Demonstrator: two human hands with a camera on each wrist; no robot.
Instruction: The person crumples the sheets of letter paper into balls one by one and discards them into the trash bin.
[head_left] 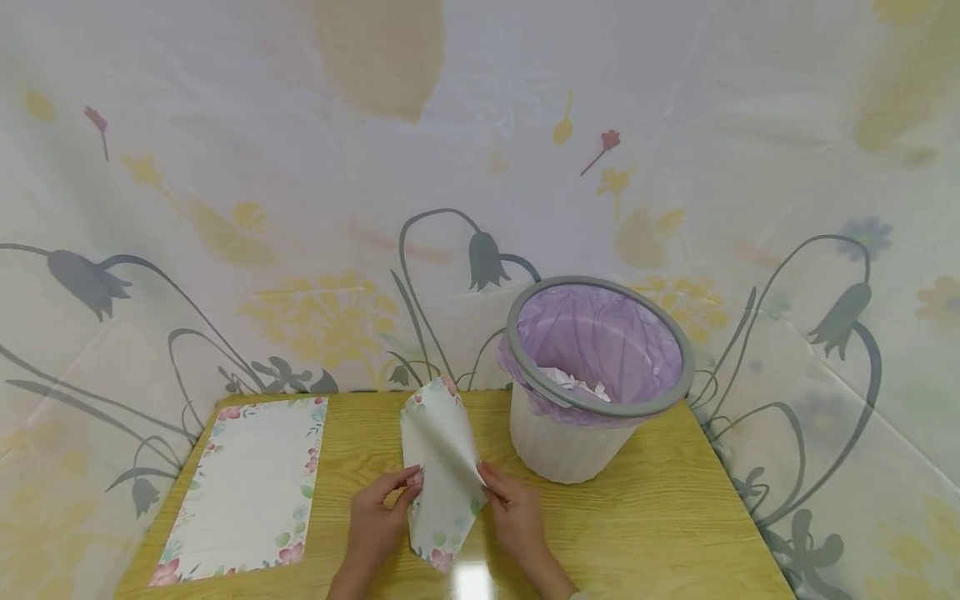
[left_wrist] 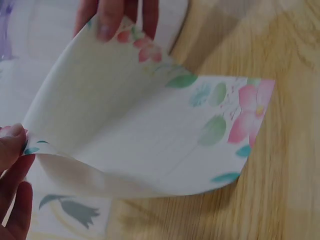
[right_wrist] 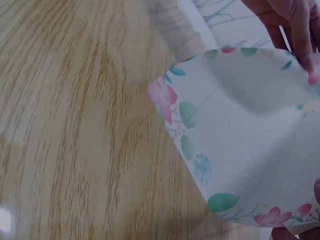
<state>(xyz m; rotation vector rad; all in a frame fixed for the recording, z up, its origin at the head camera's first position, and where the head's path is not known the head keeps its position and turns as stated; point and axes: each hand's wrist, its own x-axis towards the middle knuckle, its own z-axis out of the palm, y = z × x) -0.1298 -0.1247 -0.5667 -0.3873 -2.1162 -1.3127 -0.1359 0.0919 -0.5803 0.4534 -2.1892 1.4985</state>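
A sheet of paper (head_left: 442,458) with a pink flower and green leaf border is held up over the wooden table, its sides curling inward. My left hand (head_left: 377,515) pinches its left edge between thumb and fingers. On the opposite edge, my right hand (head_left: 517,515) pinches the paper the same way. In the left wrist view, the sheet (left_wrist: 145,125) bows between both hands, with one flowered corner pointing away. The right wrist view shows the same sheet (right_wrist: 240,135) from the other side, with the left hand's fingers (right_wrist: 300,30) at its far edge.
A second flower-bordered sheet (head_left: 247,492) lies flat at the left of the wooden table (head_left: 637,533). Behind my right hand stands a white bin (head_left: 562,446) with a grey rim and purple liner (head_left: 555,325), crumpled white paper (head_left: 573,383) inside. A flower-printed cloth (head_left: 465,167) hangs behind.
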